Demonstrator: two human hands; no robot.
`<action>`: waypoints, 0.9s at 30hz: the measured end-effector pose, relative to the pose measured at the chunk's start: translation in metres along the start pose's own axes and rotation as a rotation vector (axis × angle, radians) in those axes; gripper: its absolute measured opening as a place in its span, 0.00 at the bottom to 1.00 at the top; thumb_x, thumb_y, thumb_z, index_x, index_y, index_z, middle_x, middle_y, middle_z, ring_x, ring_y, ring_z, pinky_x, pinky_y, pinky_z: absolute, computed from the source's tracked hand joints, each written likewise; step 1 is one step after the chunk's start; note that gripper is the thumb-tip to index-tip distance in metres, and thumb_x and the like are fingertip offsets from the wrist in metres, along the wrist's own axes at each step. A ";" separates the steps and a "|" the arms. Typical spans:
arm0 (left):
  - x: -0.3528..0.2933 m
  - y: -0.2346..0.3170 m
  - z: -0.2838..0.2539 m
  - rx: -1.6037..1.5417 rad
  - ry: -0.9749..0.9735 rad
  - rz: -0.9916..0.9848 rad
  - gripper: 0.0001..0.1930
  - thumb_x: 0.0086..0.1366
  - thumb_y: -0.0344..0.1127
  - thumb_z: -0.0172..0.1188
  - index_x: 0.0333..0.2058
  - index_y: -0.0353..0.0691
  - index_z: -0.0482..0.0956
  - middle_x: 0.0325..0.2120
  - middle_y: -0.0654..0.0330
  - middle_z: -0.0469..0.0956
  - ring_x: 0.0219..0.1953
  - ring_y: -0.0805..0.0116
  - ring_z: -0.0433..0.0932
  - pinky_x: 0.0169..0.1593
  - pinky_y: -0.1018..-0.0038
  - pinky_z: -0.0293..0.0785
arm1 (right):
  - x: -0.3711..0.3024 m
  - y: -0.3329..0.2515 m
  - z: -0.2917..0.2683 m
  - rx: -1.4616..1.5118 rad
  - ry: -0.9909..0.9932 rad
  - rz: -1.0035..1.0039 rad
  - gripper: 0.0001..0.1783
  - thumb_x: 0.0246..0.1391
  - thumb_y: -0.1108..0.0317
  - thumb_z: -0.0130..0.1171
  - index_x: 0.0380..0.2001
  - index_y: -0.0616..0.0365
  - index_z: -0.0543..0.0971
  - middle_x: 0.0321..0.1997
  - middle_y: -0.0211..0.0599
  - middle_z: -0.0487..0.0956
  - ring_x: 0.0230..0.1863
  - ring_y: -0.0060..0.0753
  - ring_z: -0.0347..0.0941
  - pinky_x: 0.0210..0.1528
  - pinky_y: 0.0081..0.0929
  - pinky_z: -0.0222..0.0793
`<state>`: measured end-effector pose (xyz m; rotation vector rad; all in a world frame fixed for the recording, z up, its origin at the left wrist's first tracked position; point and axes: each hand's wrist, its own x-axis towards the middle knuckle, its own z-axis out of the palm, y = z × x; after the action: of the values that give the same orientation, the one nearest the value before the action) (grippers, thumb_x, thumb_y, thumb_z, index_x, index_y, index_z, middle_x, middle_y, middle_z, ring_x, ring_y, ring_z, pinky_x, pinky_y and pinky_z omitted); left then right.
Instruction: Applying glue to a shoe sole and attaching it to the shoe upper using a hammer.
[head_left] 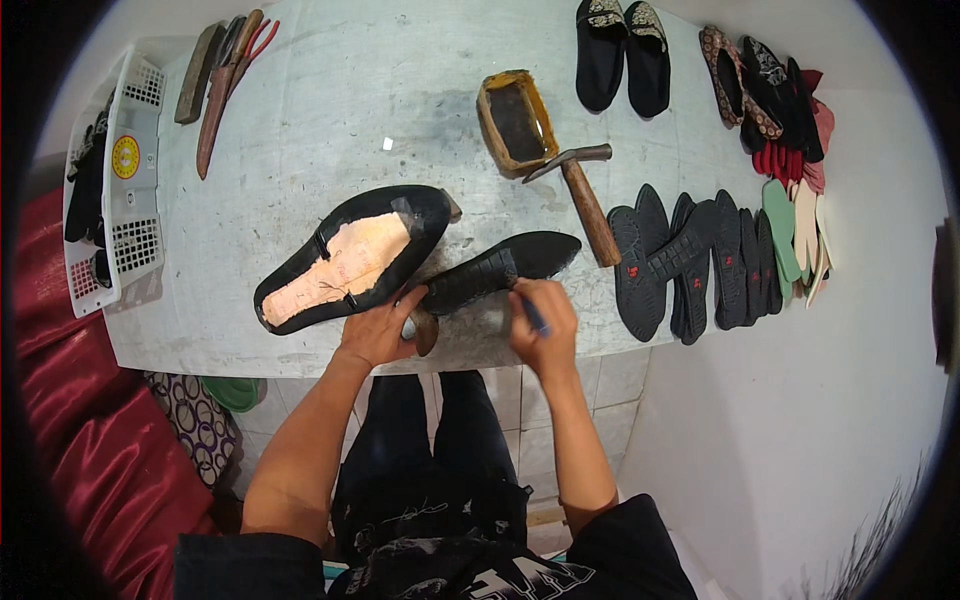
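Sole: a black rubber sole (500, 268) lies tread-up near the front edge of the table (330, 110), slanting toward the far right, its heel end between the two hands.
Right hand: the right hand (545, 325) is closed in a pinch around a thin dark-handled tool (531, 312), whose tip meets the sole about midway along its right side.
Left hand: the left hand (380, 330) rests at the front edge, fingers curled and pressed on the heel end of the sole, thumb toward the shoe beside it.
Shoe: a black shoe (350, 255) lies bottom-up just left of the sole and touching it, showing a pale tan insole board with black upper folded over its rim.
Hammer: a hammer (585, 195) with a wooden handle lies just right of the sole's toe, head pointing to the far side.
Tray: a small yellowish tray (516, 122) with a dark inside sits beyond the hammer head, near the middle of the table.
Spare soles: a row of black soles (680, 265) lies overlapping along the right edge, with green and pale insoles (795, 235) past them.
Finished shoes: a black pair (622, 55) stands at the far edge; a pile of patterned shoes (765, 90) fills the far right corner.
Tools: pliers with red grips and a few long tools (222, 75) lie at the far left corner.
Basket: a white plastic basket (135, 180) stands off the table's left edge.
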<state>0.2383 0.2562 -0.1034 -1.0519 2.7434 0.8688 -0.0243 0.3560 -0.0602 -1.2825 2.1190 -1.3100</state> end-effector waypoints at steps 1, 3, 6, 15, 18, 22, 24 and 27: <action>0.000 0.001 0.000 -0.006 0.000 0.000 0.35 0.47 0.43 0.73 0.56 0.50 0.76 0.68 0.57 0.66 0.75 0.54 0.56 0.75 0.55 0.56 | 0.003 0.001 -0.005 0.052 -0.008 0.057 0.03 0.55 0.78 0.66 0.33 0.64 0.83 0.38 0.46 0.84 0.39 0.46 0.83 0.45 0.33 0.77; -0.001 0.001 -0.002 -0.014 -0.004 -0.005 0.34 0.47 0.44 0.73 0.56 0.50 0.76 0.68 0.57 0.66 0.76 0.54 0.55 0.75 0.55 0.55 | 0.026 0.010 -0.024 -0.068 0.090 0.054 0.02 0.55 0.80 0.65 0.33 0.65 0.83 0.36 0.47 0.83 0.37 0.47 0.83 0.42 0.35 0.77; 0.002 0.005 -0.001 -0.015 -0.011 -0.004 0.33 0.49 0.46 0.71 0.56 0.50 0.76 0.68 0.57 0.66 0.75 0.53 0.55 0.75 0.55 0.55 | 0.036 0.008 -0.019 -0.191 0.158 0.056 0.10 0.51 0.82 0.64 0.38 0.64 0.81 0.38 0.46 0.80 0.40 0.51 0.79 0.45 0.39 0.75; 0.007 -0.002 -0.002 -0.015 -0.182 -0.081 0.36 0.52 0.47 0.69 0.61 0.49 0.73 0.71 0.57 0.62 0.76 0.51 0.55 0.76 0.56 0.53 | 0.021 -0.007 0.016 0.015 -0.134 -0.071 0.08 0.54 0.79 0.64 0.38 0.62 0.81 0.37 0.46 0.81 0.39 0.52 0.79 0.45 0.38 0.76; 0.004 -0.003 -0.016 0.009 -0.244 -0.102 0.37 0.51 0.46 0.71 0.61 0.49 0.72 0.72 0.57 0.60 0.73 0.50 0.60 0.74 0.55 0.60 | 0.045 -0.002 -0.016 0.018 0.087 0.189 0.03 0.59 0.76 0.64 0.36 0.63 0.82 0.35 0.49 0.81 0.37 0.53 0.80 0.44 0.35 0.75; -0.010 -0.013 0.007 -0.199 -0.201 -0.171 0.41 0.48 0.47 0.74 0.63 0.50 0.72 0.70 0.53 0.64 0.66 0.47 0.70 0.68 0.52 0.68 | 0.041 -0.004 -0.029 -0.223 0.151 -0.010 0.07 0.57 0.77 0.65 0.39 0.64 0.83 0.38 0.48 0.81 0.41 0.54 0.78 0.46 0.39 0.74; 0.006 0.004 -0.017 -0.045 -0.234 -0.072 0.39 0.49 0.47 0.72 0.62 0.49 0.74 0.67 0.50 0.69 0.64 0.45 0.73 0.65 0.51 0.71 | 0.018 -0.004 -0.015 -0.343 0.067 -0.055 0.10 0.53 0.79 0.65 0.41 0.64 0.83 0.43 0.48 0.80 0.47 0.56 0.74 0.51 0.45 0.70; 0.000 -0.001 0.029 -0.113 0.296 0.100 0.31 0.52 0.47 0.69 0.56 0.46 0.80 0.49 0.54 0.85 0.50 0.50 0.84 0.59 0.56 0.76 | -0.007 -0.031 0.001 -0.339 -0.088 -0.038 0.12 0.52 0.80 0.64 0.41 0.63 0.82 0.43 0.49 0.78 0.46 0.55 0.73 0.50 0.46 0.69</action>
<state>0.2349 0.2712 -0.1279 -1.1556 3.0449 0.9622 -0.0038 0.3557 -0.0362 -1.4856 2.3327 -0.9127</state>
